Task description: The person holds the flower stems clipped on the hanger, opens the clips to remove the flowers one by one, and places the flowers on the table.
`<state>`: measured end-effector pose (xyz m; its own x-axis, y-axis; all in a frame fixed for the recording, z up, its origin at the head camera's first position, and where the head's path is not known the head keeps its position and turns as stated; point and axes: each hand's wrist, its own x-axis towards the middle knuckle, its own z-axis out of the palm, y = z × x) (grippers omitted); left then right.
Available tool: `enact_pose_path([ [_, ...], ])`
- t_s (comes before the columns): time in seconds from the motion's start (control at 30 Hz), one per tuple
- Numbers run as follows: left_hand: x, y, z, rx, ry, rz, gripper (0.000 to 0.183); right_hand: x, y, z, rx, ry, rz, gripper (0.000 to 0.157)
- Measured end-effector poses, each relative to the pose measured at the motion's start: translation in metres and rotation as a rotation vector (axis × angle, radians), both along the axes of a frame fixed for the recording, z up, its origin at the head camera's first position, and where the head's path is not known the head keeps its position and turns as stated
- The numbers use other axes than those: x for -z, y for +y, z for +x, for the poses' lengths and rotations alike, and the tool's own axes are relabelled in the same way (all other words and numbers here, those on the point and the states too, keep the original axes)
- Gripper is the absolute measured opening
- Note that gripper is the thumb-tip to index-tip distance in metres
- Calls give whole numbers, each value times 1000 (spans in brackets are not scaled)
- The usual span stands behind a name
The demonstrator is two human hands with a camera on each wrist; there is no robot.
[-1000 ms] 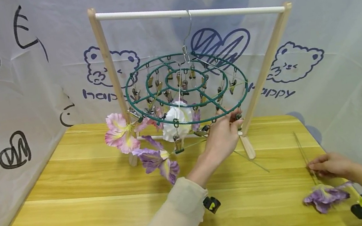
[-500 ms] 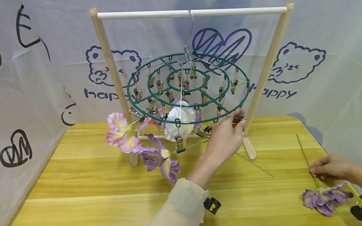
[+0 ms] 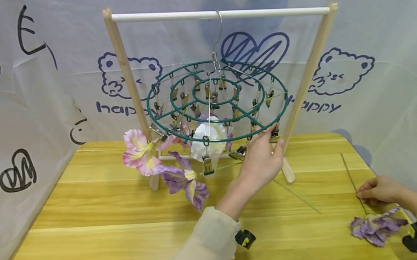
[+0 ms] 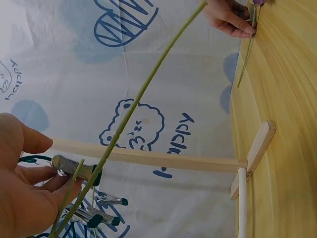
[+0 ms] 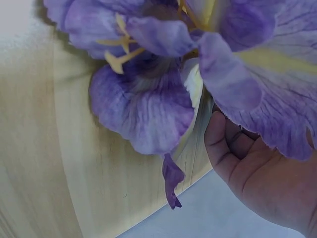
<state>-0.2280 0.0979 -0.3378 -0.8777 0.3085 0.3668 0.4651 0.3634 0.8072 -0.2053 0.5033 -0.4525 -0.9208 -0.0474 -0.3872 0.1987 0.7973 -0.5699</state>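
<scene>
My left hand [image 3: 260, 158] is at the front right of a green round clip hanger [image 3: 230, 139]. In the left wrist view its fingers touch a metal clip [image 4: 72, 167], with the thumb [image 4: 37, 142] apart from it. Thin green stems [image 4: 141, 92] pass close by those fingers. At the table's right side, my right hand [image 3: 386, 192] pinches the stem of a purple artificial flower [image 3: 377, 228]. Its blossom [image 5: 148, 104] hides most fingers in the right wrist view. Clipped under the hanger are a pink flower [image 3: 139, 152], a purple flower [image 3: 181, 182] and a white one [image 3: 208, 141].
The hanger's hook [image 3: 221, 28] hangs from the white bar [image 3: 275, 10] of a wooden stand [image 3: 313, 58]. Several more clips [image 3: 207, 165] dangle from the rings. The wooden table [image 3: 109, 254] meets a printed cloth backdrop [image 3: 53, 27] behind and at the sides.
The left thumb has moved down and away from the clip, and the fingers have straightened. The long stem below that hand has shifted slightly. The right hand keeps its pinch on the purple flower.
</scene>
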Motion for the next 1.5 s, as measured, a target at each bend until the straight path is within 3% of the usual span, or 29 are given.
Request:
enact_pose_path([
  [0.37, -3, -2, 11, 32, 24, 93, 60, 1, 3, 2, 2, 17, -19, 27],
  [0.53, -4, -4, 18, 39, 62, 89, 66, 0, 4, 6, 25, -2, -69, 30],
  [0.7, -5, -7, 26, 48, 92, 80, 66, -5, 3, 10, 47, 9, -100, 42],
  [0.87, -6, -9, 34, 47, 90, 65, 67, -8, 1, 12, 45, 41, -65, 56],
  [1.17, -3, -11, 43, 77, 179, 88, 67, -19, -8, 18, 37, 166, 31, 61],
  [1.5, 1, -14, 57, 92, 239, 128, 61, -39, -32, 23, 159, 300, 10, 75],
])
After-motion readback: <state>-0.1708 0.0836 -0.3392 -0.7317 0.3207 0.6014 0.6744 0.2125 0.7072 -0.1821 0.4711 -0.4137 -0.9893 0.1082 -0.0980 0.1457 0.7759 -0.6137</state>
